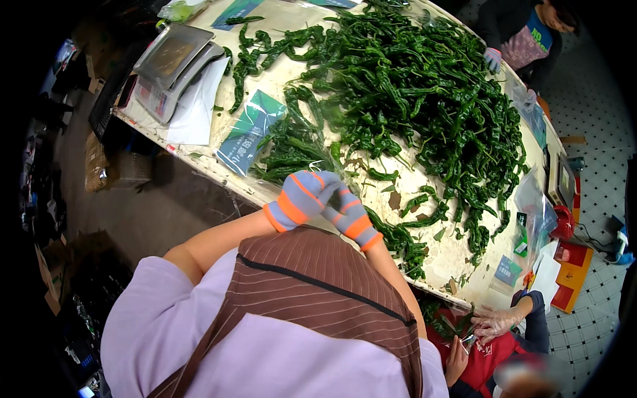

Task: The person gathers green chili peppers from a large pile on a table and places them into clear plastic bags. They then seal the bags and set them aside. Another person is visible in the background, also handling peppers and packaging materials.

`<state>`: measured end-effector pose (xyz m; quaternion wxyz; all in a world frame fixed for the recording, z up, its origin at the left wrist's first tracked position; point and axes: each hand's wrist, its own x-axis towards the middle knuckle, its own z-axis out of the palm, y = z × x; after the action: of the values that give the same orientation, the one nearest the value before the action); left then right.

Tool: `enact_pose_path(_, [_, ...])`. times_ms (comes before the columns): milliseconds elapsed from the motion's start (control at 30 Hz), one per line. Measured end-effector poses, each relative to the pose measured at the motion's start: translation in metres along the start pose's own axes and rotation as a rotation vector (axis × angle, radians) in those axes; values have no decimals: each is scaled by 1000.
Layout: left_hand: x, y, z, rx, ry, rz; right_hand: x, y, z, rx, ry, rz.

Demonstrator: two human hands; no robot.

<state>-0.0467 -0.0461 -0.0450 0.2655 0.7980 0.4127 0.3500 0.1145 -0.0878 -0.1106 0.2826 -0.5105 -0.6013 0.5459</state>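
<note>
My left hand, in a grey and orange striped knit glove, is closed at the near end of a clear plastic bag. Long wrinkled green peppers fill that bag, which lies by the table's near edge. Against it, my right hand in a matching glove also grips the gathered plastic, its fingertips partly hidden. A flat printed packaging bag in blue and green is just left of the filled one. Beyond the hands rises a large heap of loose green peppers.
A digital scale stands at the table's left end, over white paper. Peppers are strewn along the near edge. One co-worker's gloved hand rests at the far right; another's plastic-gloved hand handles peppers at lower right. Clear bags lie along the right edge.
</note>
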Motion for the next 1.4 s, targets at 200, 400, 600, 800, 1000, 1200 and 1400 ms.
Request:
enact_pose_path(200, [2,-5,-27,132,60,27,86,9,31,-80,-45,-263])
enact_pose_path(400, [11,-11,-47,-156,313,-229,82,-36,39,-256,173,-492])
enact_pose_path(600, [10,-6,-48,-23,101,-40,99,-41,34,-744,174,-499])
enact_pose_path(800, [13,-1,-55,43,68,25,140,-59,31,-622,25,-160])
enact_pose_path(1000, [38,-30,-94,-364,335,-327,70,-101,-28,-244,369,-492])
enact_pose_path(1200, [73,4,-131,-561,366,-330,72,-86,-68,-544,373,-26])
enact_pose_path(1400, [87,18,-164,-557,631,-209,55,-219,-96,298,-16,-182])
